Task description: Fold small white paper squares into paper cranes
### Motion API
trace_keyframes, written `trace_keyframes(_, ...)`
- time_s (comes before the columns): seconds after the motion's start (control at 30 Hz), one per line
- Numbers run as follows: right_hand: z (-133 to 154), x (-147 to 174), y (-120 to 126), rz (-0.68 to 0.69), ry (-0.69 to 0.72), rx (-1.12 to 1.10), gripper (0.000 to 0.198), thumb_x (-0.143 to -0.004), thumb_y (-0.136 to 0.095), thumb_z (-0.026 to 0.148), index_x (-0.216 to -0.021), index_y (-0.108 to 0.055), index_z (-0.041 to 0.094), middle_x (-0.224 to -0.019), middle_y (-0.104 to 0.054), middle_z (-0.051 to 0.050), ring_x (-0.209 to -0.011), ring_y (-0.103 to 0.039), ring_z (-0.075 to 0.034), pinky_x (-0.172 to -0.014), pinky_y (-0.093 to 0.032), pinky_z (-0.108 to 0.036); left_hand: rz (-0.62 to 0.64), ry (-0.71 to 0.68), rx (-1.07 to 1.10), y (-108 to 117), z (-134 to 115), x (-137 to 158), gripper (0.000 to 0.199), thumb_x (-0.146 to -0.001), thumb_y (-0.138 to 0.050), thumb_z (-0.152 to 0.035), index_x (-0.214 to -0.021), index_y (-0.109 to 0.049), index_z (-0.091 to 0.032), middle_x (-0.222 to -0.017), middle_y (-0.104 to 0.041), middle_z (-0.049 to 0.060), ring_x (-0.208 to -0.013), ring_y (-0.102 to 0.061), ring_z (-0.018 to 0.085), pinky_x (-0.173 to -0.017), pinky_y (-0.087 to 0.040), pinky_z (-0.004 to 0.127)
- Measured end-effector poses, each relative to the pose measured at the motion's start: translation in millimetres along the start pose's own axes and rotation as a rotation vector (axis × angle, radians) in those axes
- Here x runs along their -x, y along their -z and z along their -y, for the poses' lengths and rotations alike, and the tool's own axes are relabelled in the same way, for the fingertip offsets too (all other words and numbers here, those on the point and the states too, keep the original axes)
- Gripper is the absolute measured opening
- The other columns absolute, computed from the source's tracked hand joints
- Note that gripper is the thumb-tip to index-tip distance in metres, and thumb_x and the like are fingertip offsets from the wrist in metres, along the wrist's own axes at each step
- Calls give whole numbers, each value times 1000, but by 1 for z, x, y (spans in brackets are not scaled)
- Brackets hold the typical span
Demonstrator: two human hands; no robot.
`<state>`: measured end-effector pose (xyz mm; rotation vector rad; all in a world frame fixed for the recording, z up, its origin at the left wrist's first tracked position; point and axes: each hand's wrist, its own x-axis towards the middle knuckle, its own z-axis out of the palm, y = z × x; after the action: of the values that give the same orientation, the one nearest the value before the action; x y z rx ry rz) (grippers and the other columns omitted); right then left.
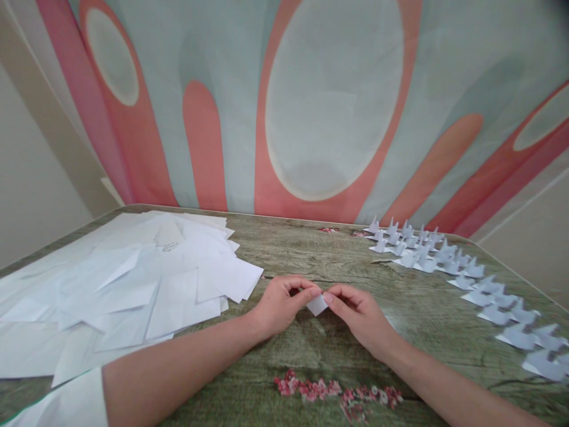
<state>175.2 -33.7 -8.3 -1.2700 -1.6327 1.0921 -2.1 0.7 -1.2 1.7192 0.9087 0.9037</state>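
1. Two hands meet at the middle of the table [284, 246], pinching one small folded paper [317, 305] between them.
2. The left hand [284, 305] has thumb and fingertips closed on the paper's far left part; the right hand [362, 317] grips narrowly at its right edge. One tip of the paper points to the near side. From where I stand, I can't tell whether it touches the wood.
3. Loose sheets [133, 290] spread over the left; folded figures [462, 281] stand in rows on the right.
4. Folding looks to be the step in hand, probably a fine crease.
5. By my reading, the next move calls for steady left fingers and a careful right-hand press, edges kept aligned.
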Motion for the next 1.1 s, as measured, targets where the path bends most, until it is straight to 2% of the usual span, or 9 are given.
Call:
trace_keyframes(0.27,1,1,0,12,12,139,28,-86,-48,40,-74,-60,18,-63,-52,2,-59,-44,-12,-56,-35,-24,-11,32,-78,-2,-3,2,19,-81,-56,-27,-75,-68,-13,-71,-65,1,-67,-56,13,-64,-41,21)
trace_keyframes(0.53,1,0,-3,-109,228,493,19,-88,-46,29,-74,-55,20,-73,-57,0,-74,-50,-17,-73,-35,-31,-59,28,-197,-7,-1,2,18,-82,-52,-26,-76,-66,-15,-73,-66,0,-68,-56,13,-62,-40,21)
trace_keyframes(0.9,-2,-2,-1,-13,235,464,23,-90,-44,30,-73,-56,20,-69,-57,0,-71,-51,-16,-72,-36,-30,-66,-2,-251,-7,2,2,19,-83,-49,-26,-76,-63,-15,-72,-62,1,-68,-53,13,-61,-40,22)
trace_keyframes(1.1,-2,-2,0,-5,249,514,22,-90,-43,28,-72,-52,20,-68,-56,0,-70,-51,-16,-72,-36,-32,-38,49,-147,-5,1,1,19,-82,-52,-27,-77,-66,-14,-73,-66,1,-68,-57,13,-62,-42,21)
